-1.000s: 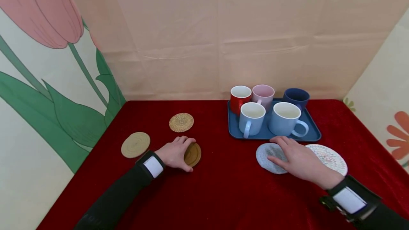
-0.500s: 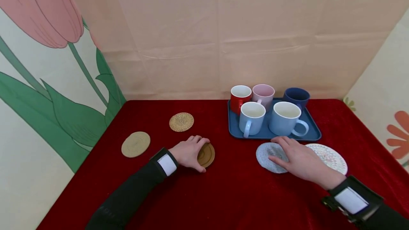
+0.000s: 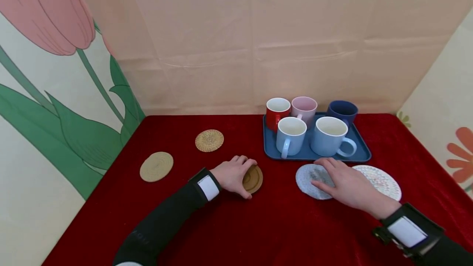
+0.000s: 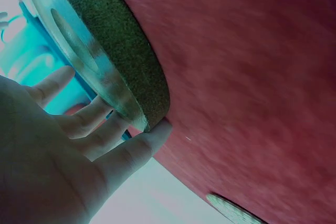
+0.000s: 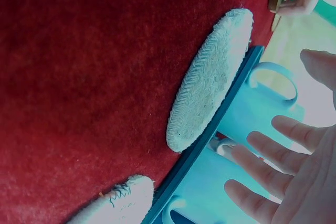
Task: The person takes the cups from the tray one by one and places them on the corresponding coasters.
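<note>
A round brown wooden coaster (image 3: 253,180) lies in the middle of the red cloth. My left hand (image 3: 232,175) grips it by the rim, thumb at the near side and fingers at the far side. In the left wrist view, fingertips touch the edge of this thick coaster (image 4: 107,45). My right hand (image 3: 349,186) hovers with spread fingers over a round light grey-blue coaster (image 3: 307,182), partly covering it in the head view. The right wrist view shows that woven coaster (image 5: 210,85) flat on the cloth, apart from the fingers.
Behind my right hand stands a blue tray (image 3: 363,156) holding several mugs, among them a red mug (image 3: 274,119) and a light blue mug (image 3: 327,141). A white patterned coaster (image 3: 382,184) lies right; a beige coaster (image 3: 157,167) and a woven straw coaster (image 3: 209,140) lie left.
My left hand has moved to the right across the cloth together with the brown wooden coaster. The right hand has hardly moved.
</note>
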Tool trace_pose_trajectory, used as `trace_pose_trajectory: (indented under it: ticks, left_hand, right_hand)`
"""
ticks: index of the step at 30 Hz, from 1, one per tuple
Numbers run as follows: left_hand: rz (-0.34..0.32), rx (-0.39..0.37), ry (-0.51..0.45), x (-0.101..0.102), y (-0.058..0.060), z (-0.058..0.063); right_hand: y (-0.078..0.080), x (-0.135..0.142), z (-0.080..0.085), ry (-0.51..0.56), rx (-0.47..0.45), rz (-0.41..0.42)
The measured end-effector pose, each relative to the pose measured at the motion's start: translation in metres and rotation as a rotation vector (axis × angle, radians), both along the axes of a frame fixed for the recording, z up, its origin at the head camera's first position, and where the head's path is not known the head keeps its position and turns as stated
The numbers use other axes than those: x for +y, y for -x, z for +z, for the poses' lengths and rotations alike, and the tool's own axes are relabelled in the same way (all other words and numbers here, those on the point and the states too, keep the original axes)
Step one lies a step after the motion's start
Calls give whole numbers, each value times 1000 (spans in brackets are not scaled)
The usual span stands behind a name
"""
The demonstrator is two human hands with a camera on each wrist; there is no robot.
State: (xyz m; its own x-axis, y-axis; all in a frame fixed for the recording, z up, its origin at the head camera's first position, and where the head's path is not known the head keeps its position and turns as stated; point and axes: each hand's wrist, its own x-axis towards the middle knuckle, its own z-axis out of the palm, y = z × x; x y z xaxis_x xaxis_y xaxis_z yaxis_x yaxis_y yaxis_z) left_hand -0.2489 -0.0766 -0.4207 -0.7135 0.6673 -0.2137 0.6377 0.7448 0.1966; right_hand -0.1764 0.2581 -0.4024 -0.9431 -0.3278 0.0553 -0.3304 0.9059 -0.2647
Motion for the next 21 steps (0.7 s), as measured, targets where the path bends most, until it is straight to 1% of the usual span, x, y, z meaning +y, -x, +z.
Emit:
trace_pose_trajectory:
  ticks: [8, 14, 21]
  left_hand:
    - [-34, 5, 17, 15, 0, 1]
    - [-30, -6, 31, 24, -1, 0]
    - [-54, 18, 30, 31, -3, 0]
  right_hand:
    - [1, 1, -1, 3, -6, -1]
    - [1, 1, -1, 3, -15, 1]
    - [1, 0, -1, 4, -32, -2]
